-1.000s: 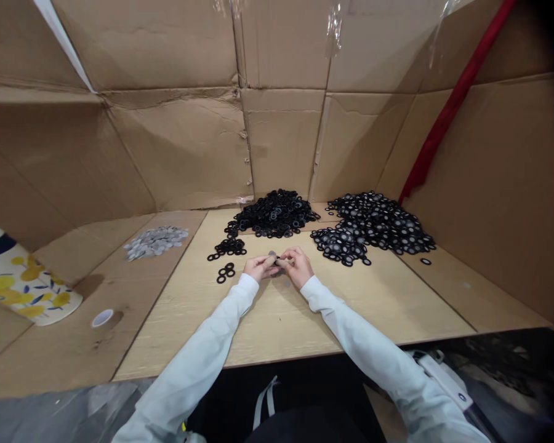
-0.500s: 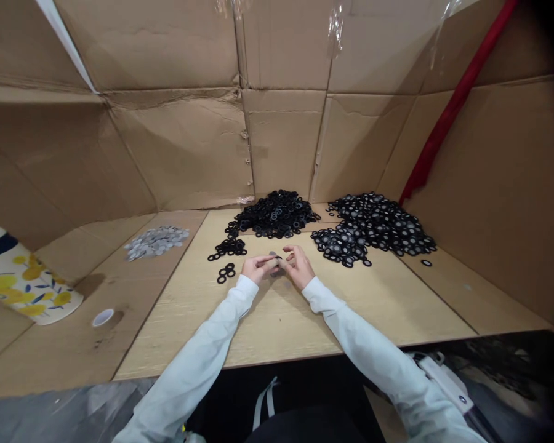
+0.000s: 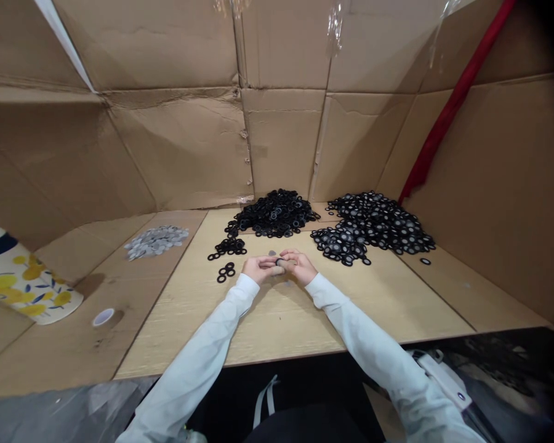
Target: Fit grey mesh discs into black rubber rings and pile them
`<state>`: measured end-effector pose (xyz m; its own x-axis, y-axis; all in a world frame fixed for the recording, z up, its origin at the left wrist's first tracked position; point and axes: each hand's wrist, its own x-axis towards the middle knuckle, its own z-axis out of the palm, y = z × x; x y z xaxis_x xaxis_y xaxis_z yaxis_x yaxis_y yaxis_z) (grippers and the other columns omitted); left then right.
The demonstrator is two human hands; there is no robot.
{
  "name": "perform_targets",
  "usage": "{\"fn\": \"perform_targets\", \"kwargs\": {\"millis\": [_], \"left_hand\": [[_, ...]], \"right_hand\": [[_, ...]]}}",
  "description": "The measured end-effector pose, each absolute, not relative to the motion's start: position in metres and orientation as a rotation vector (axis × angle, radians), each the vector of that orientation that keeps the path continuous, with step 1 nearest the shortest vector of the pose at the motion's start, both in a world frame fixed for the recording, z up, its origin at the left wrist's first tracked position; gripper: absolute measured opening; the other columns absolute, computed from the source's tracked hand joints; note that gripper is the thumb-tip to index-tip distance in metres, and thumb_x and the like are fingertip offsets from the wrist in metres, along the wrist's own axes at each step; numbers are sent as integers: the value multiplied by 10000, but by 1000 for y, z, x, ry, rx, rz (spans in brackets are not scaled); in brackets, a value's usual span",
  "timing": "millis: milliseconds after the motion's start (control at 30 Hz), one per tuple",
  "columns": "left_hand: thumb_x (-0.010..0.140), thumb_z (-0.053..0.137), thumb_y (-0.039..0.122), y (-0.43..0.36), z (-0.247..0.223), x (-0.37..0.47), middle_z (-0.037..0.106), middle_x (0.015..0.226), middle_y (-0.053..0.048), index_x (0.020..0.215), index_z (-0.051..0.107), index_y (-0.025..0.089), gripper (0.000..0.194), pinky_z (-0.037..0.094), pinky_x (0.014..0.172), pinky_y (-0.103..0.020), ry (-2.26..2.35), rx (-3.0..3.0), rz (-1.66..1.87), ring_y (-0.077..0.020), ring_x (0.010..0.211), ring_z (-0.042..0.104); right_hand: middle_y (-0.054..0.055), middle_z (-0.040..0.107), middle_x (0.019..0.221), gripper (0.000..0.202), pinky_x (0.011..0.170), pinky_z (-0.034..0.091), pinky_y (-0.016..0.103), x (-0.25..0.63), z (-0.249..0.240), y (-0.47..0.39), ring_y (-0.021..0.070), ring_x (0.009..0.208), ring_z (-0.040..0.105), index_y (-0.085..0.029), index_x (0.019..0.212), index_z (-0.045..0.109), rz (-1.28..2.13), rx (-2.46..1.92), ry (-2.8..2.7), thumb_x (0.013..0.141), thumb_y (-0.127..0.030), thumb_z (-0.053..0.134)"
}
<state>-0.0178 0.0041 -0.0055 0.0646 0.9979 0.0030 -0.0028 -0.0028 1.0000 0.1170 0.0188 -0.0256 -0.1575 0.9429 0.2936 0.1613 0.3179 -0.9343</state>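
My left hand (image 3: 258, 269) and my right hand (image 3: 299, 266) meet over the middle of the board, fingers closed around one black ring (image 3: 279, 262) between them. Whether a disc sits inside that ring is too small to tell. Just behind my fingertips lies a grey disc (image 3: 272, 253). Several loose black rings (image 3: 226, 271) are left of my left hand, below a small cluster (image 3: 231, 247). A large heap of black rings (image 3: 277, 212) stands behind my hands. To the right spreads a pile of black rings with grey centres (image 3: 373, 224).
Grey discs (image 3: 157, 241) are heaped on the left cardboard. A white tape roll (image 3: 103, 317) and a floral-patterned container (image 3: 32, 277) are at the far left. Cardboard walls (image 3: 175, 141) enclose the back and sides, with red cloth (image 3: 443, 123) hanging at the right.
My fingers have shifted slightly around the ring, and my right hand has moved a little to the right. The grey disc behind my fingertips shows more clearly.
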Motion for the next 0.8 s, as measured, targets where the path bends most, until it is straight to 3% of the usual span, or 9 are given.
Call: {"fn": "perform_targets", "kwargs": {"millis": [200,500,633,800], "left_hand": [[345,737,183,6,-12,-19,654,669,-89,670,639,90,351,452,720,-339,1119,1212,1231,-208,670,596],[375,709,128,2,-7,-14,527,421,38,705,586,101,353,411,544,-231,1115,1267,1198,-84,424,484],[385,704,146,-2,-4,-11,472,381,69,714,560,110,361,368,471,-204,1108,1288,1197,-58,371,418],[418,696,177,-1,-6,-15,505,414,46,713,562,117,329,391,521,-223,1094,1323,1245,-83,422,463]], "right_hand": [[52,522,843,148,812,370,311,118,-24,20,162,862,499,-150,535,556,1011,-1013,-1548,589,-287,571],[58,465,887,102,745,403,301,111,-27,18,160,850,481,-147,539,551,995,-1045,-1435,576,-239,575],[60,424,906,110,692,414,294,110,-28,18,168,857,458,-153,551,561,885,-1091,-1451,579,-257,586],[36,410,831,91,756,367,322,115,-27,16,169,849,423,-184,593,592,636,-1182,-1591,608,-272,577]]}}
